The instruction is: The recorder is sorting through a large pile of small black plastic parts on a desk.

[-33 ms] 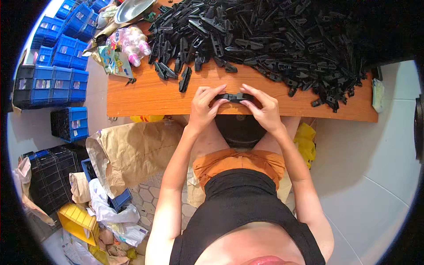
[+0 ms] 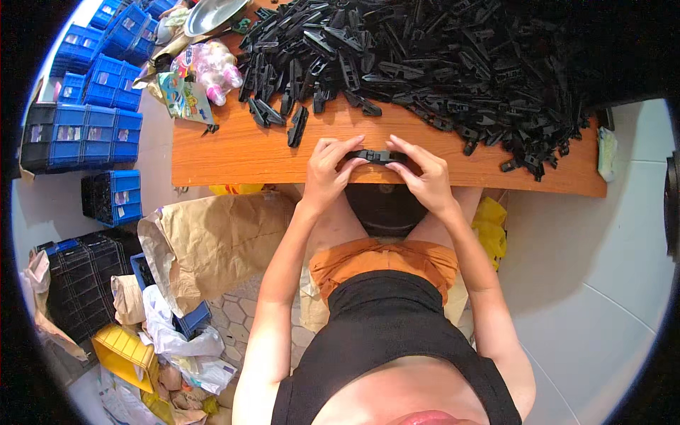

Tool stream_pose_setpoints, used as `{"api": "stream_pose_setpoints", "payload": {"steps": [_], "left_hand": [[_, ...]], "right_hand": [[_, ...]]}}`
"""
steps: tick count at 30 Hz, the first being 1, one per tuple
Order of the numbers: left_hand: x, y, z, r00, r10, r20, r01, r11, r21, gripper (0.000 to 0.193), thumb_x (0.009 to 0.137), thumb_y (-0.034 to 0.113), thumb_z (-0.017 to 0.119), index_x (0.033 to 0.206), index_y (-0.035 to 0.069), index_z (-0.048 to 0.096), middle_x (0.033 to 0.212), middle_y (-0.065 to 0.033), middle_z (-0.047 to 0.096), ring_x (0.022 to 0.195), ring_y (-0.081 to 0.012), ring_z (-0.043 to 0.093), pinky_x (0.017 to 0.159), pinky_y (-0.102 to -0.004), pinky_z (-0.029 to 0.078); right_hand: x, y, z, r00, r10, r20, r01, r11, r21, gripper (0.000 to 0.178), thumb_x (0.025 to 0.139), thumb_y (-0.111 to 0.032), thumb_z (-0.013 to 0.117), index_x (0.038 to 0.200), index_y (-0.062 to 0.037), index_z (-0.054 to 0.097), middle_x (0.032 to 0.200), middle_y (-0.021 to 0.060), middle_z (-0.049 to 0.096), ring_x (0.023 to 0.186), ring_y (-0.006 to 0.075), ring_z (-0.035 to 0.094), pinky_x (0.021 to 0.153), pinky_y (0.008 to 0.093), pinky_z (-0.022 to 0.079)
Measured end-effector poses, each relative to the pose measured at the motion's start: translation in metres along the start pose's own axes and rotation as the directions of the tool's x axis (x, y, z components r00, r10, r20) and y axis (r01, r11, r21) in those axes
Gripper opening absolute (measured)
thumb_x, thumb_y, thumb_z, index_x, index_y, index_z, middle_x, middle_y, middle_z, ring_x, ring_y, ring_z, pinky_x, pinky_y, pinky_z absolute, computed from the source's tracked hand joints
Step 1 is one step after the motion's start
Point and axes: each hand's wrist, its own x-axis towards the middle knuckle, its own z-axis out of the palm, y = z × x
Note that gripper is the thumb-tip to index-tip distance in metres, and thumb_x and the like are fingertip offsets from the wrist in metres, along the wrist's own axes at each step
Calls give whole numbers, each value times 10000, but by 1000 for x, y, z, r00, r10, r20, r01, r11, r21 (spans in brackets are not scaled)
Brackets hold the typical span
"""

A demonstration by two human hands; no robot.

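Between my two hands, over the front edge of the wooden table [image 2: 244, 152], is a long, narrow black plastic part [image 2: 377, 156]. My left hand [image 2: 330, 170] pinches its left end between thumb and fingers. The right end is gripped the same way by my right hand [image 2: 425, 173]. Its middle shows in the gap between the fingertips and looks jointed or stepped; both ends are covered. Just beyond my left hand lies a loose black plastic piece [image 2: 297, 127] of similar shape. A large heap of such black pieces [image 2: 425, 71] covers the back of the table.
At the table's left stand a metal bowl [image 2: 212, 15] and a plastic bag with pink items [image 2: 212, 67]. Blue crates [image 2: 85, 138] are stacked farther left. A brown paper bag [image 2: 219, 241] and a yellow bin [image 2: 126, 356] sit below; a yellow bag [image 2: 490, 230] hangs right of my legs.
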Motion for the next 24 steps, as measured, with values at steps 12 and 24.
{"api": "stream_pose_setpoints", "payload": {"steps": [12,24], "left_hand": [[1,-8,2,1000,7,9,-6,999,-46,385,687,51,759,1065,96,705,907,-57,701,830,-228,604,744,-324,505],[-2,0,-14,942,32,-334,111,909,402,378,794,171,730,1131,51,608,1045,-118,626,1006,-315,545,900,-408,410]], "right_hand": [[9,14,-7,994,-56,95,68,991,-118,360,723,-51,751,1078,-44,689,1044,142,689,955,278,665,849,356,523],[-11,2,-23,932,-114,344,182,968,-172,374,722,-37,739,1089,-79,681,1115,110,654,1067,269,602,899,369,493]]}}
